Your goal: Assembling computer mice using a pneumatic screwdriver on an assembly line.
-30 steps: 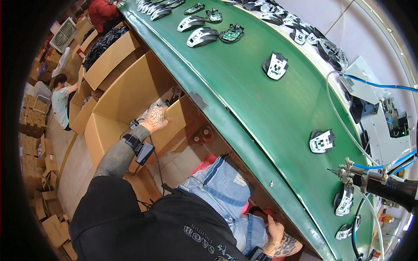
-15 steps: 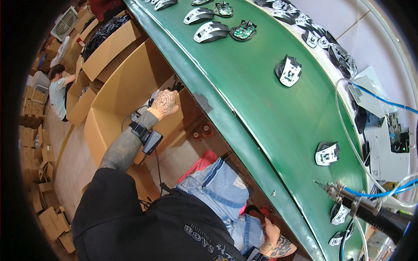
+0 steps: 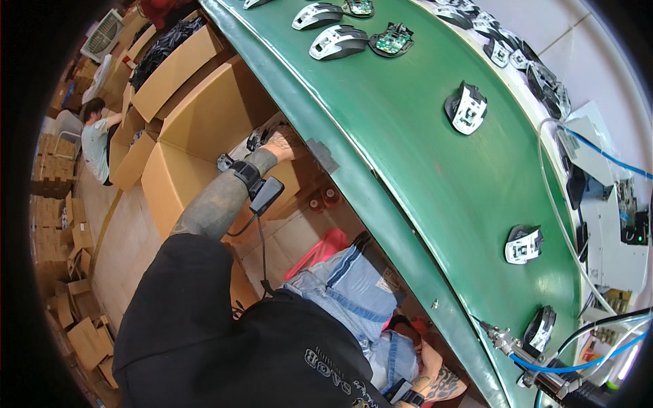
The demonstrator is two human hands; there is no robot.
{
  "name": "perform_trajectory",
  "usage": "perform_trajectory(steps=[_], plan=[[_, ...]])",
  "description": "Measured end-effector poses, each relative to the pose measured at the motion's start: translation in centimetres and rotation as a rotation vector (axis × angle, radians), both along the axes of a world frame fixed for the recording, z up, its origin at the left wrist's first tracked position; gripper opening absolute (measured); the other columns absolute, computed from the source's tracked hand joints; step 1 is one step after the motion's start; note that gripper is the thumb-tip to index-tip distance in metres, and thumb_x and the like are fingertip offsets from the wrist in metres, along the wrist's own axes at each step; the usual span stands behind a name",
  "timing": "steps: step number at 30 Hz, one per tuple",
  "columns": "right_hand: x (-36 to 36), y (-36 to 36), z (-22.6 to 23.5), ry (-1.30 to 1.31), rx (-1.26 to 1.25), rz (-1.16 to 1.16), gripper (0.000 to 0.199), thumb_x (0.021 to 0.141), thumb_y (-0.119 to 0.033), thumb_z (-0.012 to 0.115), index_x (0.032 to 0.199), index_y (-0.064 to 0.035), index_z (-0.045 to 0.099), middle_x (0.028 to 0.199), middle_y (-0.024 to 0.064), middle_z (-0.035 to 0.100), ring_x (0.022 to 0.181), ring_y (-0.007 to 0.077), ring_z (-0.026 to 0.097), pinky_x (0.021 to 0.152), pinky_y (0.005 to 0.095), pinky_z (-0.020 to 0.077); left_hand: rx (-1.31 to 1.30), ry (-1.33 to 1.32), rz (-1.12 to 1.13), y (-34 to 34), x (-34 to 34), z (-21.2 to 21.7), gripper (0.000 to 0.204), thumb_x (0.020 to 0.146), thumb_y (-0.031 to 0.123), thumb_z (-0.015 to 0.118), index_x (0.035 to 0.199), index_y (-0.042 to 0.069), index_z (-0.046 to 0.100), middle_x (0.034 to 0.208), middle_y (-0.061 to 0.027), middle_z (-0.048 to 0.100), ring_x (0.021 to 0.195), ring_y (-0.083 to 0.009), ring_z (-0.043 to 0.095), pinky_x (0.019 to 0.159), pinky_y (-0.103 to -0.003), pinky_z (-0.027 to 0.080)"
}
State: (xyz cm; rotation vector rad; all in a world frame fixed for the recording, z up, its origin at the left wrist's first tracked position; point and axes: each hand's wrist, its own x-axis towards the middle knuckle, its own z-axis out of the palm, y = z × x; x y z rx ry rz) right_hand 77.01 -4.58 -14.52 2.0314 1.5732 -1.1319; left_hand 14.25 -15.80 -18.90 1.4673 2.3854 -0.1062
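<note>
My left hand [image 3: 284, 143] reaches into a large open cardboard box [image 3: 178, 178] beside the green workbench. Its fingers go out of sight by the bench edge, so their grip is hidden. Near that hand, dark and grey computer mouse parts [image 3: 257, 138] lie inside the box, and a small grey piece [image 3: 225, 162] is by my wrist. Low at the right, my right hand [image 3: 428, 362] rests beside my denim-covered lap [image 3: 350, 282], below the bench edge. Its fingers are too obscured to show whether they hold anything.
White-and-black mouse shells [image 3: 468, 109] lie on the green belt [image 3: 408, 143], two with circuit-board bases [image 3: 392, 41] beside them. More parts line the far ledge [image 3: 500, 51]. A tool with blue hoses [image 3: 520, 353] hangs at lower right. Another person [image 3: 96, 143] sits among boxes.
My left hand has moved right and deeper, and its fingers have gone out of sight. The view has shifted slightly. The hose-fed tool appears lower, showing a mouse shell near it more fully.
</note>
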Motion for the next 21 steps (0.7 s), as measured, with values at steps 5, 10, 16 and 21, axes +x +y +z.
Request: perform_trajectory(steps=[5,10,16,21], plan=[[0.2,-0.1,0.0,0.014,-0.001,-0.005,0.028,0.086,-0.029,0.058,0.098,-0.0050,0.066,0.067,0.0067,0.063,0.062,0.0168,0.059,0.063,0.0316,0.0460,-0.187,0.061,0.088,-2.1,0.9,1.4,0.031,0.073,0.027,0.061,0.084,-0.001,0.068,0.087,-0.0220,0.066,0.081,-0.0353,0.064,0.074,-0.039,0.051],[0.6,-0.3,-0.2,0.050,-0.001,-0.007,0.029,0.086,-0.031,0.058,0.099,-0.0058,0.066,0.067,0.0069,0.063,0.063,0.0172,0.059,0.064,0.0320,0.0461,-0.115,-0.025,0.475,-7.1,3.8,3.5,0.058,0.076,0.050,0.063,0.088,-0.007,0.066,0.088,-0.0257,0.065,0.088,-0.0357,0.064,0.081,-0.039,0.050],[0.6,0.1,0.0,0.040,0.012,0.015,0.031,0.085,-0.032,0.057,0.101,-0.0067,0.066,0.067,0.0080,0.064,0.064,0.0180,0.061,0.065,0.0327,0.0461,-0.185,-0.078,0.443,-10.0,6.4,5.0,0.055,0.074,0.050,0.066,0.092,-0.002,0.066,0.082,-0.0212,0.065,0.087,-0.0318,0.063,0.078,-0.040,0.049],[3.2,0.5,-2.7,-0.120,-0.056,0.072,0.038,0.082,-0.037,0.059,0.104,-0.0061,0.065,0.068,0.0121,0.065,0.071,0.0215,0.063,0.073,0.0323,0.0464,-0.057,0.006,0.364,-11.7,6.4,5.7,0.046,0.072,0.042,0.066,0.092,0.001,0.068,0.082,-0.0215,0.064,0.085,-0.0339,0.062,0.077,-0.041,0.049]])
